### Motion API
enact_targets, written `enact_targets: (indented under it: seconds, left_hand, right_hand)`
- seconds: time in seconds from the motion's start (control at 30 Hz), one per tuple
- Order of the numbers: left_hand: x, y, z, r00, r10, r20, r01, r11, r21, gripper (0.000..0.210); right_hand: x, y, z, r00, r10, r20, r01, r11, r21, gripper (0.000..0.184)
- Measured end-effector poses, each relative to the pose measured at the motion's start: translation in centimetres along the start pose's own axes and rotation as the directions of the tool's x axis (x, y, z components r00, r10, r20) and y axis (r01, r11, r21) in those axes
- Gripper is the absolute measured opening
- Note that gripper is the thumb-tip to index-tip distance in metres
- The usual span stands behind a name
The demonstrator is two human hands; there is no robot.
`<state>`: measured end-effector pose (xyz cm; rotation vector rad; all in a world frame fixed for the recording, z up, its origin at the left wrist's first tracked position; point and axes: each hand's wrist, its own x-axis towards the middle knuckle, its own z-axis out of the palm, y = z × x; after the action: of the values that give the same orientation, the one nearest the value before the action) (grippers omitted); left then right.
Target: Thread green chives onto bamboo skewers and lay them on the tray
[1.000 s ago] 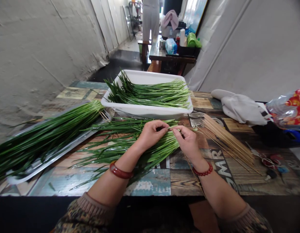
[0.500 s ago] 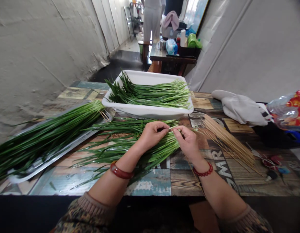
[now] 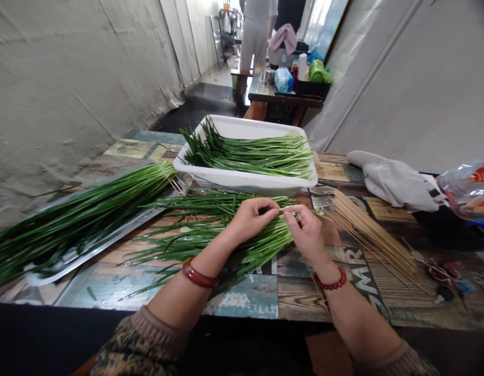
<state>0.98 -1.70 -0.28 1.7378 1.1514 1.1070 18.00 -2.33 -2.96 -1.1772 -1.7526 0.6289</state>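
Both hands meet over a loose spread of garlic chives (image 3: 210,243) on the table. With thumb and forefinger, my left hand (image 3: 254,219) pinches pale chive stems near their white ends. The fingers of my right hand (image 3: 306,230) are closed on the same stems just to the right, almost touching the left fingertips. A thin stick runs under my right wrist toward the table's front edge; whether the hand holds it I cannot tell. Behind the hands stands a white plastic tub (image 3: 245,183) with more chives inside. On the left, a metal tray (image 3: 96,250) carries a thick bundle with stick ends poking out.
Bamboo skewers (image 3: 373,235) lie in a pile at the right. Beyond them are scissors (image 3: 438,271), a pale cap (image 3: 399,180) and a red-patterned plastic bag (image 3: 469,188). A person (image 3: 255,36) stands in the background by a cluttered second table (image 3: 281,98).
The whole view has shifted slightly, so things sit a little farther right. Both hands keep their pinch on the chive stems, with hardly any movement over the table.
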Motion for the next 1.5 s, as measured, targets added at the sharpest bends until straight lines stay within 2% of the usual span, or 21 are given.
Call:
enact_targets:
  seconds: [0.13,0.3,0.47,0.57,0.67,0.9,1.03,1.2,1.5]
  left_hand:
    - [0.0,-0.1,0.2,1.0,-0.005,-0.02,0.004,0.999,-0.053,0.014]
    - [0.1,-0.1,0.3,0.999,-0.037,-0.011,0.037,0.998,-0.042,0.016]
    - [0.1,0.1,0.1,0.996,-0.089,0.019,0.089,0.995,-0.045,0.016]
    - [0.1,0.2,0.1,0.994,-0.105,0.034,0.108,0.992,-0.069,0.015]
    - [0.1,0.0,0.2,0.992,-0.116,0.049,0.119,0.989,-0.086,0.014]
    - [0.1,-0.3,0.1,0.988,-0.096,0.12,0.104,0.993,-0.057,0.015]
    - [0.2,0.1,-0.3,0.986,-0.103,0.133,0.116,0.989,-0.09,0.018]
    - [0.2,0.1,-0.2,0.989,-0.118,0.092,0.123,0.991,-0.052,0.02]
    - [0.3,0.1,0.4,0.979,-0.085,0.186,0.085,0.996,0.012,0.028]
  right_hand:
    - [0.0,-0.1,0.0,1.0,0.003,-0.002,-0.003,1.0,0.005,0.014]
    - [-0.1,0.2,0.2,1.0,0.01,0.003,-0.01,1.0,0.01,0.015]
    - [-0.3,0.4,0.4,0.999,0.04,-0.035,-0.036,0.993,0.116,0.024]
    - [-0.4,0.2,0.3,1.0,0.011,-0.024,-0.008,0.995,0.098,0.031]
    - [-0.4,-0.1,0.3,0.999,-0.031,-0.016,0.032,0.997,0.066,0.027]
    - [0.0,-0.2,0.2,0.996,-0.08,-0.027,0.08,0.997,-0.011,0.022]
    - [-0.1,-0.4,0.0,0.999,-0.05,-0.016,0.05,0.999,0.012,0.026]
    - [-0.3,-0.3,-0.1,0.999,-0.025,-0.047,0.027,0.999,0.043,0.029]
    - [-0.2,-0.5,0.4,0.994,-0.065,-0.091,0.073,0.993,0.088,0.032]
